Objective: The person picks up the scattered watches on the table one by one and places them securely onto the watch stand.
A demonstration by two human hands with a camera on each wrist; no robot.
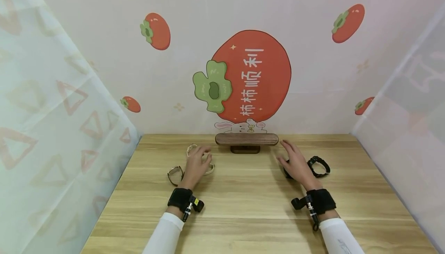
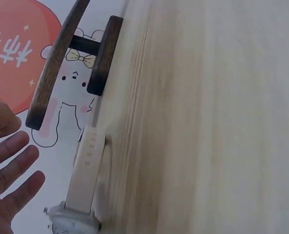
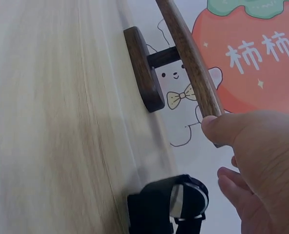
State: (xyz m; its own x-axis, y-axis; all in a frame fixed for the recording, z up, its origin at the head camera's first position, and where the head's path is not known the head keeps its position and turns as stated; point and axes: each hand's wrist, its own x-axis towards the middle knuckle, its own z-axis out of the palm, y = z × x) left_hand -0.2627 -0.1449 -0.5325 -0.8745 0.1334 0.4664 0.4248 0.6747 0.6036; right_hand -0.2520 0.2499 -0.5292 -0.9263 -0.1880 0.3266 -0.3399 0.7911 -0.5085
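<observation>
A dark wooden watch stand [image 1: 247, 139], a rounded bar on a short post and foot, stands at the back middle of the table. My left hand [image 1: 196, 167] hovers left of it with loosely bent, spread fingers and holds nothing. Beneath and beside that hand are a cream-strapped watch [image 2: 87, 168], another pale watch [image 1: 191, 150] and a dark-strapped watch [image 1: 175, 175]. My right hand [image 1: 298, 168] is near the bar's right end, fingers apart; whether its fingertips touch the bar I cannot tell. One black watch [image 3: 156, 204] is partly hidden below it; another black watch [image 1: 319, 166] stands to its right.
The wood-grain table [image 1: 240, 215] meets a white back wall [image 1: 187, 10] printed with persimmons and a rabbit. Patterned cloth sides [image 1: 62, 130] enclose the left and right. Each wrist wears a black band with a small camera [image 1: 198, 205].
</observation>
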